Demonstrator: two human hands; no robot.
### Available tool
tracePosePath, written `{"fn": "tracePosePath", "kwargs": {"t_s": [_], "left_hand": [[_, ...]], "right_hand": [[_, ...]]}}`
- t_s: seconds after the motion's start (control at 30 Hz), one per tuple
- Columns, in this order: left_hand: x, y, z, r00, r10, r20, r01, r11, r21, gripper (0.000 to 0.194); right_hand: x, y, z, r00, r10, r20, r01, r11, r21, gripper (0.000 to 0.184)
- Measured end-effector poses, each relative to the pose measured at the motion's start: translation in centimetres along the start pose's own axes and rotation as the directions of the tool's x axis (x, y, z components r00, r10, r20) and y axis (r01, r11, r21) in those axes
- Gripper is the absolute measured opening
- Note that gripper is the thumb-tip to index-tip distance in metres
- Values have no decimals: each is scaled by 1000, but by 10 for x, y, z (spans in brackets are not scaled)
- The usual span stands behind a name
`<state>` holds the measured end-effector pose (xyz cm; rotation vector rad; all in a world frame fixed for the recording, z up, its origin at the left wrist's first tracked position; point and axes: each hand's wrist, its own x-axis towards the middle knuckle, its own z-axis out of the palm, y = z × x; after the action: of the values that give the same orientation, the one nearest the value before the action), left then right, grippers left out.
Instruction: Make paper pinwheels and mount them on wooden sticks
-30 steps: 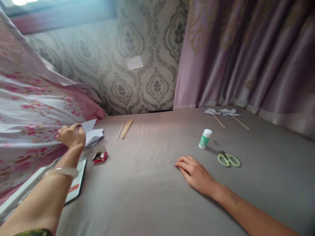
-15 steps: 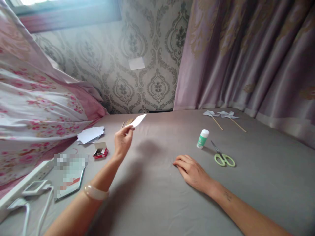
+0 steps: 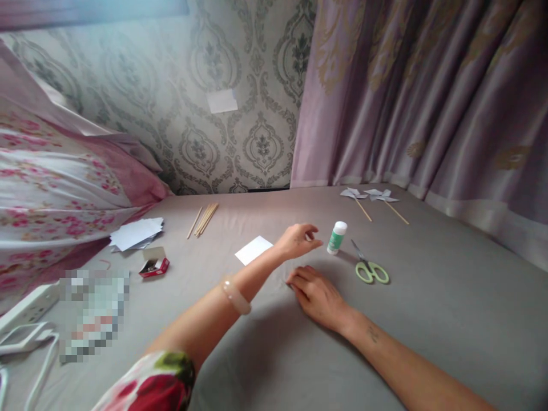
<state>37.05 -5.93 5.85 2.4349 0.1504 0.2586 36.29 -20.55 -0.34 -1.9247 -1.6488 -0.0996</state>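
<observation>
A white paper square lies left of the left hand, whose fingers are half open and empty. Nearer, the right hand rests with bunched fingers, any hold impossible to tell. Farther right stands the glue stick.

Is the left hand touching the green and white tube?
Apart. The head view shows a gap of grey cloth between the left hand and the tube.

A purple curtain hangs beside patterned wallpaper, and floral fabric near a power strip.
</observation>
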Motion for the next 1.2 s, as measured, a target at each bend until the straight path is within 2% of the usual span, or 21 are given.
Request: {"fn": "tracePosePath", "kwargs": {"t_s": [0.1,0.17,0.23,0.3,0.37,0.47,0.53,0.6,0.67,0.73,0.77,0.83,0.9,1.03,1.2], "left_hand": [[31,25,43,998,-61,-32,61,998,22,54],[39,35,63,984,-180,-11,180,984,-8,51],[41,40,73,959,-284,-11,282,955,-95,36],[40,38,71,936,-350,-21,341,923,-176,26],[34,28,56,922,-373,-100,338,905,-257,23],[14,-1,14,878,-364,-311,275,916,-293,22],[-10,-29,-22,806,-356,-473,281,933,-223,21],[-42,-59,-59,721,-342,-603,340,932,-123,18],[-79,-87,-91,636,-376,-674,463,885,-57,18],[-114,-110,-114,562,-433,-705,584,811,-32,19],[-128,-119,-123,549,-441,-710,620,785,-8,19],[-149,-133,-132,513,-453,-729,677,736,19,21],[-158,-142,-135,491,-470,-734,724,688,43,24],[-157,-148,-130,489,-530,-693,776,627,68,25],[-158,-146,-123,471,-572,-671,817,570,87,29]], "right_hand": [[-6,8,5,1000,8,15,-8,1000,21,28],[-12,15,10,997,76,34,-76,997,7,29],[-16,20,14,991,124,58,-124,992,8,28],[-16,21,14,993,105,45,-106,994,30,28],[-13,18,12,998,52,33,-53,997,60,29],[-9,12,7,1000,-3,15,2,996,87,26],[-9,9,6,1000,-10,6,10,997,79,24],[-9,10,7,1000,-14,9,14,998,63,22],[-9,11,9,1000,-20,14,20,999,49,22],[-10,13,11,1000,-21,11,20,999,38,20],[-10,13,12,1000,-19,10,19,999,33,20],[-9,14,13,1000,-17,8,17,1000,26,19],[-9,14,13,1000,-20,4,20,1000,19,18],[-9,13,12,1000,-19,-6,19,1000,15,19],[-9,12,10,1000,-6,-5,7,1000,18,19]]}}
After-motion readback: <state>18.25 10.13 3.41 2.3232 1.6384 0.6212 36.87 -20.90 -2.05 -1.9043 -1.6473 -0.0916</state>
